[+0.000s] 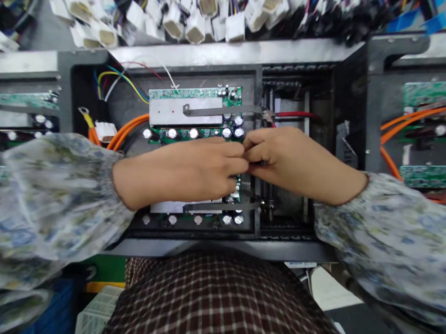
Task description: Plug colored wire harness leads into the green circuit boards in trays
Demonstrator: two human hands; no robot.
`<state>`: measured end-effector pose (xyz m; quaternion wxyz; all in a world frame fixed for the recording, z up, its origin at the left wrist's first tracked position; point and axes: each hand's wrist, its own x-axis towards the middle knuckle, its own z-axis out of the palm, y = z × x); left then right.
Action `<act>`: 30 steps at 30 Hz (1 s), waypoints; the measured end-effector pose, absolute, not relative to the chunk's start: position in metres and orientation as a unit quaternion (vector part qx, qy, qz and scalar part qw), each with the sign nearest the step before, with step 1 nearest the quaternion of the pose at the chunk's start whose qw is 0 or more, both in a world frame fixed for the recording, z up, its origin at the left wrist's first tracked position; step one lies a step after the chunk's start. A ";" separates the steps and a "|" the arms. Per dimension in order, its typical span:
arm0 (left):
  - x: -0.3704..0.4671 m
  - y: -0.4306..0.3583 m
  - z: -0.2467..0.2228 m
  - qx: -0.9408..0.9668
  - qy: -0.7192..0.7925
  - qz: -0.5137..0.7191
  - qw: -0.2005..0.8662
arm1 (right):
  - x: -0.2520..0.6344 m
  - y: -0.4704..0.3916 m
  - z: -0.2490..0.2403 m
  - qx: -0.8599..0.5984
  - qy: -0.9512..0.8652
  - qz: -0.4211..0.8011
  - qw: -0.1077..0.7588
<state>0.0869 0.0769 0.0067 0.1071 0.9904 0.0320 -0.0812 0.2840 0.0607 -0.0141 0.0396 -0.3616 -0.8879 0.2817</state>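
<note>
Left hand: the left hand (204, 168) is held palm down above the middle of the black case (253, 89), with its wrist brought in from the case's left side and its fingers curled and pointed right.
Right hand: the right hand (288, 157) is brought in from the case's right side, with its back turned up, its wrist angled and its fingers bent toward the left hand.
Fingertips: the two hands are brought together, tip to tip, just right of the case's middle; whether anything is gripped by either hand cannot be told, as the tips are partly hidden.
Circuit board: the green circuit board (204, 93) is seated inside the case, partly covered by the left hand.
Metal strips: an upper strip (225, 110) and a lower strip (221, 206) are laid toward the case's inner divider.
Wires: orange cables (126, 128) are curved inside the case's left part; a red wire (295, 114) is run across its right part.
White plugs: white plugs (195, 28) are heaped beyond the case's far edge.
Sleeves: both forearms are covered by flowered sleeves (55, 194), one at each side of the case.
</note>
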 end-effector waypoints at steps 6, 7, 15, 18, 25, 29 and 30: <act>0.056 0.065 0.022 0.967 0.182 0.073 0.160 | 0.278 0.057 -0.016 -0.370 -0.881 0.293 0.018; 0.051 0.057 0.028 0.948 0.239 0.109 0.180 | 0.276 0.056 -0.014 -0.381 -0.878 0.289 0.004; 0.033 -0.009 0.051 0.615 0.521 0.314 0.502 | 0.256 0.050 0.003 -0.420 -0.862 0.236 -0.155; 0.036 -0.022 0.046 0.528 0.498 0.325 0.606 | 0.262 0.050 0.000 -0.406 -0.878 0.240 -0.086; 0.072 -0.049 0.033 0.172 0.352 0.281 0.876 | 0.289 0.046 0.008 -0.482 -0.797 0.336 0.138; 0.094 -0.057 0.018 0.076 0.299 0.244 0.919 | 0.289 0.040 0.006 -0.492 -0.805 0.295 0.153; 0.097 -0.057 0.014 0.080 0.294 0.238 0.922 | 0.287 0.039 0.004 -0.488 -0.810 0.288 0.150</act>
